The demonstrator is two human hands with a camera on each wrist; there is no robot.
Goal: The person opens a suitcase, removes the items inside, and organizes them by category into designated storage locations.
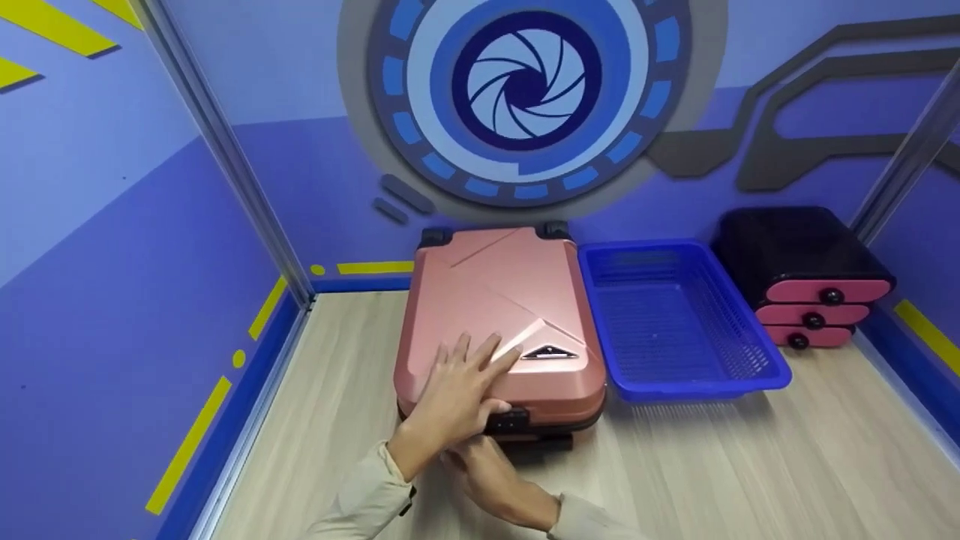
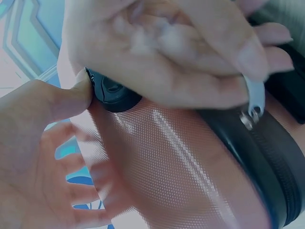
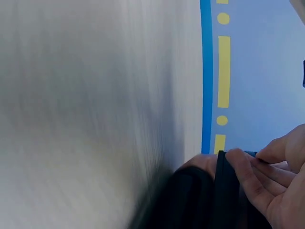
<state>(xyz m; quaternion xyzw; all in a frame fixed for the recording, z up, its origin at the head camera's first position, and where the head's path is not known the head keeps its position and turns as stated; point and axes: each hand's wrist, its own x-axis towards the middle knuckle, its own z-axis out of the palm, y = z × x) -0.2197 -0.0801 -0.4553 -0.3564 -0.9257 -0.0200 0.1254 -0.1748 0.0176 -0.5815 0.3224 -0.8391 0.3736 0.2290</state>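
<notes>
A rose-pink hard-shell suitcase [image 1: 495, 292] lies flat on the wooden table, its black wheels at the far end. My left hand [image 1: 454, 390] rests on the near part of the lid with fingers spread. The thumb of that hand touches the black lock [image 1: 511, 420] on the front edge. Below it, my right hand [image 1: 484, 472] reaches across to the suitcase's near left corner. In the left wrist view its fingers pinch a silver zipper pull [image 2: 256, 94] beside the black zipper [image 2: 279, 162].
Close against the suitcase's right side stands a blue plastic basket [image 1: 690, 388]. Farther right is a black drawer box [image 1: 806, 244] with pink drawer fronts. Blue patterned walls [image 1: 315, 187] enclose the back and sides. A black handle [image 1: 544, 444] juts from the suitcase's near end.
</notes>
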